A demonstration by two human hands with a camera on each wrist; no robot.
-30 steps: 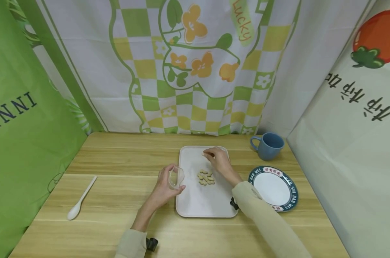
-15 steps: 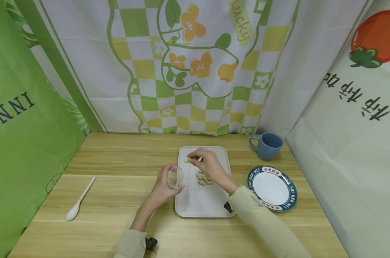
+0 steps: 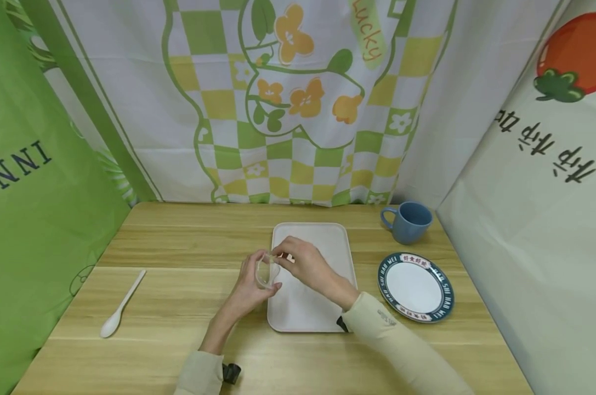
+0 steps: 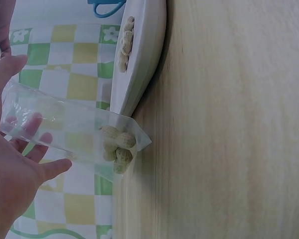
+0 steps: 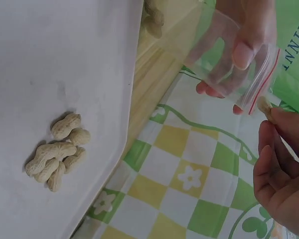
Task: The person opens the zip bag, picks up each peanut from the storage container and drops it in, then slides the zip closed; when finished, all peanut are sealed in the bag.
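Note:
My left hand (image 3: 248, 285) holds a clear zip bag (image 4: 55, 119) by its upper part, mouth open. Several unshelled peanuts (image 4: 122, 144) lie at the bottom of the bag. Between thumb and fingertips my right hand (image 3: 307, 266) pinches one peanut (image 5: 264, 107), right by the bag's red-lined mouth. A pale rectangular tray (image 3: 307, 315) lies under the right hand, and the bag hangs just off its left edge. More peanuts (image 5: 55, 158) sit in a small heap on the tray; in the head view the right hand hides them.
A white spoon (image 3: 122, 307) lies on the wooden table at the left. To the right are a plate with a dark patterned rim (image 3: 384, 288) and, behind it, a blue mug (image 3: 411, 224). Printed curtains (image 3: 302, 159) hang along the back and both sides.
My right hand has come from the tray's far part leftward and nearer, bringing the peanut to the bag's mouth. The left hand and bag have stayed nearly still.

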